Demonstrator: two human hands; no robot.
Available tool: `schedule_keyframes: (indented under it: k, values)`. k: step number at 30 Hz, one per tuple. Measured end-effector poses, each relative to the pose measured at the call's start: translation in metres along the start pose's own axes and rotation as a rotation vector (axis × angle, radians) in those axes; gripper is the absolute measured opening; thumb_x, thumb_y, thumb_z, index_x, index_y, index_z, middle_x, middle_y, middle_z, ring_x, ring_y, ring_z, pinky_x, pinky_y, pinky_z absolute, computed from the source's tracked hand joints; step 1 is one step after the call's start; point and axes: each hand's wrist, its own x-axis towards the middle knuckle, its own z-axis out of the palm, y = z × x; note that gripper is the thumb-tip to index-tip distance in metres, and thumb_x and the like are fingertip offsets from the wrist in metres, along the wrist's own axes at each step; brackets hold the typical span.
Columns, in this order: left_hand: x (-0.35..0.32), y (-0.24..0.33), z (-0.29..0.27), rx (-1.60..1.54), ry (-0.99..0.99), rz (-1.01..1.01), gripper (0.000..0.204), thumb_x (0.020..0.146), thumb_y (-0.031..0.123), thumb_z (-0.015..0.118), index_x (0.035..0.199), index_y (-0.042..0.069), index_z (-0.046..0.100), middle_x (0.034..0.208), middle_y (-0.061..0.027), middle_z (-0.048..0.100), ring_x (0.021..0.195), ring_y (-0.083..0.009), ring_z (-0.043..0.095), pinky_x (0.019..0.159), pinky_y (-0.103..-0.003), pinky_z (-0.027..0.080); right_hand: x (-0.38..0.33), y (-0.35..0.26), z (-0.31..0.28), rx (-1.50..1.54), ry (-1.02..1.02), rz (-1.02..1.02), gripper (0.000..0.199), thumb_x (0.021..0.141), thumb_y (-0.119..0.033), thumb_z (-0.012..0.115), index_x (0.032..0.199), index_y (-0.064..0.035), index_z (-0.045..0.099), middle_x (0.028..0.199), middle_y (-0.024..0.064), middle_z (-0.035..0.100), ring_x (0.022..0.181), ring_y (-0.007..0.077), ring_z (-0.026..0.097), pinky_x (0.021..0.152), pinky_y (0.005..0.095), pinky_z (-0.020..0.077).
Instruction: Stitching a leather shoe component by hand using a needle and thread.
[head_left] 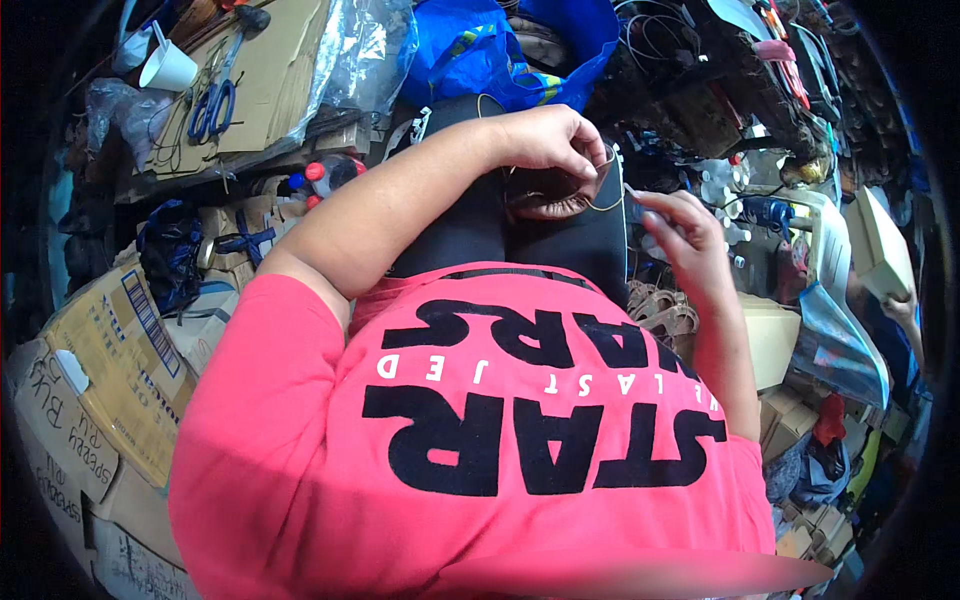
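Over my dark-trousered lap, my left hand [562, 143] is closed on the upper edge of a glossy brown leather piece [545, 192]. The piece curves like part of a shoe, but its full shape is hidden by the fingers. A thin tan thread [608, 208] loops from the leather toward my right hand [686, 228]. The right thumb and fingers are pinched together at the thread, just right of the leather. Something small and pale shows at those fingertips, too small to make out. Another stretch of thread arcs above my left wrist.
Blue-handled scissors [212, 110] and a white cup [168, 66] rest on cardboard at the upper left. A blue bag [480, 55] stands ahead. Cardboard boxes [120, 360] crowd the left. Several bottles [722, 190], tan woven footwear [662, 312] and a pale box [768, 342] lie at right.
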Motion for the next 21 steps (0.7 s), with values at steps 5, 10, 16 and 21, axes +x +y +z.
schedule_keyframes:
  k: [5,10,16,21]
  values:
    - [-0.001,0.003,-0.002,0.005,-0.048,-0.033,0.028,0.078,0.010,0.063,0.104,0.000,0.064,0.089,-0.0031,0.065,0.085,-0.0109,0.058,0.082,-0.026,0.044,0.008,0.007,0.020,-0.186,-0.048,-0.060,0.019,0.077,-0.006,0.063,0.096,-0.0082,0.067,0.073,0.0091,0.054,0.066,0.0205,0.057,0.059,0.0297,0.0439]
    - [-0.003,0.005,-0.003,0.038,-0.132,-0.034,0.035,0.078,0.008,0.059,0.113,0.006,0.060,0.100,-0.0087,0.061,0.094,-0.0158,0.055,0.088,-0.028,0.041,0.014,0.011,0.022,-0.262,-0.042,-0.051,0.020,0.075,-0.008,0.062,0.095,-0.0083,0.068,0.073,0.0124,0.054,0.067,0.0273,0.057,0.061,0.0347,0.0448]
    - [-0.003,0.008,-0.001,0.076,-0.176,-0.034,0.038,0.079,0.007,0.058,0.116,0.009,0.059,0.101,-0.0094,0.057,0.098,-0.0199,0.053,0.090,-0.029,0.038,0.018,-0.001,0.017,-0.373,-0.073,-0.044,0.020,0.074,-0.009,0.062,0.093,-0.0098,0.068,0.071,0.0128,0.055,0.066,0.0283,0.058,0.060,0.0352,0.0455]
    - [-0.003,0.009,-0.003,0.110,-0.184,-0.016,0.036,0.079,0.006,0.057,0.115,0.009,0.060,0.101,-0.0093,0.059,0.096,-0.0188,0.054,0.088,-0.029,0.039,0.014,0.005,0.030,-0.291,0.016,-0.073,0.019,0.073,-0.009,0.064,0.091,-0.0103,0.068,0.071,0.0127,0.057,0.065,0.0291,0.058,0.060,0.0358,0.0458]
